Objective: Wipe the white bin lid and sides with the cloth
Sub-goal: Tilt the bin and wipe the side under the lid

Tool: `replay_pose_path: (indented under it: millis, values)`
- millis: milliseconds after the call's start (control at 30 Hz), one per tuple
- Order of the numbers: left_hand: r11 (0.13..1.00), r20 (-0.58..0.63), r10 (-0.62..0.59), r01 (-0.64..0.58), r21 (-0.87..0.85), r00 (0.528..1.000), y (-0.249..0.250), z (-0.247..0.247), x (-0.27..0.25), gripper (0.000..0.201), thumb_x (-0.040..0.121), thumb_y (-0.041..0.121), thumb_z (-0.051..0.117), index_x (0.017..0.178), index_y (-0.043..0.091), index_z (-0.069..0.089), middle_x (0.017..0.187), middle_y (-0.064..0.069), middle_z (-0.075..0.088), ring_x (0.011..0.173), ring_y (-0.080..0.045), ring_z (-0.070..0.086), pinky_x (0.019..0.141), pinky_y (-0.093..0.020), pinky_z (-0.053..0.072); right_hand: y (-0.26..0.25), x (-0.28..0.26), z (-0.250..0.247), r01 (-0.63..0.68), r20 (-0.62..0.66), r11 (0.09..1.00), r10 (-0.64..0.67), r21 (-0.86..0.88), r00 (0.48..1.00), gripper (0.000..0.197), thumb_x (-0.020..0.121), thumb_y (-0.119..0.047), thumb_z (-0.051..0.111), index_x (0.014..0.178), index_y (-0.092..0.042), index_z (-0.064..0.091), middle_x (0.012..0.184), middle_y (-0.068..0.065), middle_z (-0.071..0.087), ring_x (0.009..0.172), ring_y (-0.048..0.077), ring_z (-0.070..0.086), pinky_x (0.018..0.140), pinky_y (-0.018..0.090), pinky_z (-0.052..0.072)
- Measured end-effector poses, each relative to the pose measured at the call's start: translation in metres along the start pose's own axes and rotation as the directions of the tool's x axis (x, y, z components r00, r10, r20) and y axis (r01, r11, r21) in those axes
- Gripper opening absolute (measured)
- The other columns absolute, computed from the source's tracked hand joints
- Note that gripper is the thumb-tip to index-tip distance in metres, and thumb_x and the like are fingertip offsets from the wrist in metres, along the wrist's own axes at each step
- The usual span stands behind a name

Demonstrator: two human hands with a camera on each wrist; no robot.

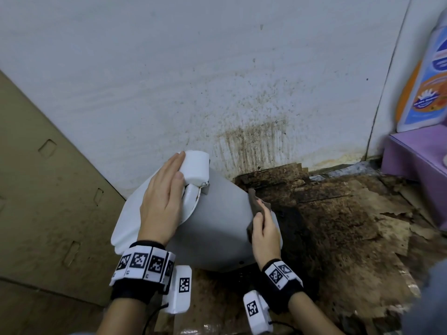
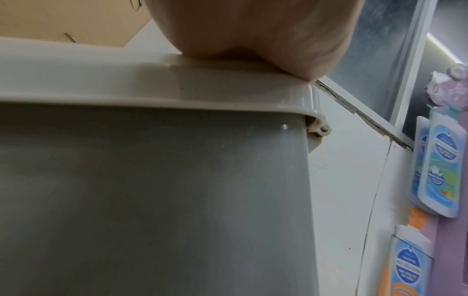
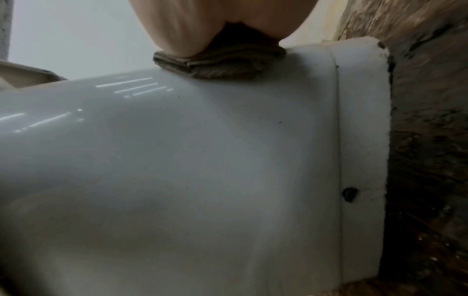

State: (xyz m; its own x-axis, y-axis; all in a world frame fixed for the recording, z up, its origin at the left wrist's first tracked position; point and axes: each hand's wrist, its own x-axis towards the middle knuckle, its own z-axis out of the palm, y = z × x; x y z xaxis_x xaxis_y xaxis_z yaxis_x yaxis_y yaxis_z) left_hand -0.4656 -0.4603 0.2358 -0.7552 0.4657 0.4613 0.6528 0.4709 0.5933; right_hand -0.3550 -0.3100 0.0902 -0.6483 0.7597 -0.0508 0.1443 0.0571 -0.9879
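**Bin tilted, both hands on it**

Bin (image 1: 212, 228) white, tipped over with its lid (image 1: 135, 213) toward 9 o'clock and its base toward 3 o'clock, resting on stained, peeling floor (image 1: 350, 226) just below the spattered wall (image 1: 169, 81). Left hand (image 1: 162, 199) lies flat on the lid, fingers straight and together, tips reaching the hinge block at 12 o'clock. Right hand (image 1: 263, 235) presses a folded brown cloth (image 1: 256, 206) against the bin's side near the base; whether the fingers curl round the cloth I cannot tell. Cardboard (image 1: 48, 189) at 9 o'clock; detergent bottle (image 1: 425, 76) on a purple stand at 2 o'clock.
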Motion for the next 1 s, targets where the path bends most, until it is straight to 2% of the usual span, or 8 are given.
replay_pose_path:
  millis: [67,133,300,500,600,700,833,1000]
  values:
    - [1.000,-0.001,-0.001,0.001,0.011,1.000,0.003,0.001,-0.001,0.047,0.104,0.040,0.027,0.148,0.037,0.044,0.154,0.021,0.042,0.133,0.020,0.029,0.107,0.000,0.016,-0.009,0.000,-0.003,-0.034,-0.027,0.999,0.034,0.003,0.999,0.040,0.109,-0.023,0.036,0.146,-0.023,0.049,0.122,-0.008,0.061,0.097,0.003,0.056,0.074,-0.001,0.035]
    - [1.000,0.006,-0.002,0.001,0.028,1.000,0.006,0.001,-0.002,0.048,0.104,0.042,0.027,0.149,0.038,0.043,0.154,0.021,0.041,0.134,0.017,0.030,0.106,0.000,0.015,-0.018,0.000,-0.004,-0.071,-0.042,0.997,0.072,0.032,0.996,0.041,0.109,-0.024,0.034,0.148,-0.019,0.048,0.112,-0.009,0.061,0.087,-0.001,0.053,0.066,0.002,0.034]
    - [0.999,0.024,0.003,-0.004,0.038,1.000,0.008,0.003,-0.003,0.048,0.103,0.046,0.025,0.149,0.042,0.040,0.155,0.022,0.039,0.141,0.004,0.033,0.107,-0.007,0.017,-0.041,0.004,0.003,-0.095,-0.047,0.956,0.113,0.276,0.993,0.040,0.108,-0.028,0.036,0.144,-0.020,0.053,0.135,-0.001,0.062,0.124,0.013,0.056,0.106,0.029,0.042]
    - [0.999,0.053,0.031,-0.032,0.013,0.998,0.014,0.006,-0.005,0.048,0.104,0.046,0.026,0.150,0.042,0.038,0.157,0.021,0.037,0.143,0.006,0.030,0.112,-0.010,0.017,-0.088,0.006,0.006,-0.146,0.114,0.790,0.097,0.595,0.989,0.040,0.104,-0.036,0.045,0.140,-0.021,0.054,0.134,-0.008,0.063,0.123,0.006,0.059,0.108,0.031,0.046]
    - [0.999,0.072,0.052,-0.051,-0.012,0.996,0.025,0.013,-0.007,0.049,0.104,0.044,0.026,0.151,0.037,0.037,0.157,0.018,0.037,0.144,0.005,0.030,0.116,-0.016,0.019,-0.106,0.006,-0.001,-0.057,0.107,0.808,-0.008,0.587,0.994,0.031,0.106,-0.033,0.042,0.134,-0.026,0.055,0.128,-0.015,0.063,0.120,0.001,0.058,0.107,0.027,0.044]
    - [0.998,0.102,0.035,-0.030,-0.050,0.994,0.037,0.021,-0.009,0.054,0.103,0.044,0.024,0.153,0.030,0.036,0.157,0.014,0.038,0.143,0.003,0.031,0.118,-0.018,0.018,-0.112,0.009,-0.007,0.018,0.125,0.865,-0.094,0.502,0.988,0.047,0.101,-0.044,0.041,0.144,-0.028,0.052,0.141,-0.009,0.059,0.133,0.009,0.053,0.115,0.041,0.040]
    - [0.980,0.129,0.000,0.026,-0.200,0.992,0.047,0.027,-0.012,0.052,0.102,0.045,0.028,0.149,0.026,0.043,0.153,0.015,0.043,0.140,0.003,0.035,0.120,-0.027,0.024,-0.113,0.011,-0.017,0.108,0.111,0.927,-0.157,0.360,0.981,0.055,0.096,-0.054,0.039,0.147,-0.035,0.047,0.149,-0.010,0.050,0.139,0.008,0.045,0.119,0.045,0.035]
    - [0.750,-0.011,-0.164,0.117,-0.651,0.986,0.052,0.020,-0.009,0.032,0.097,0.026,0.047,0.121,0.018,0.066,0.127,0.008,0.067,0.127,-0.010,0.057,0.111,-0.036,0.042,-0.110,0.019,-0.039,0.176,0.078,0.967,-0.193,0.186,0.978,0.058,0.097,-0.056,0.031,0.151,-0.035,0.042,0.151,-0.009,0.046,0.141,0.008,0.041,0.120,0.044,0.032]
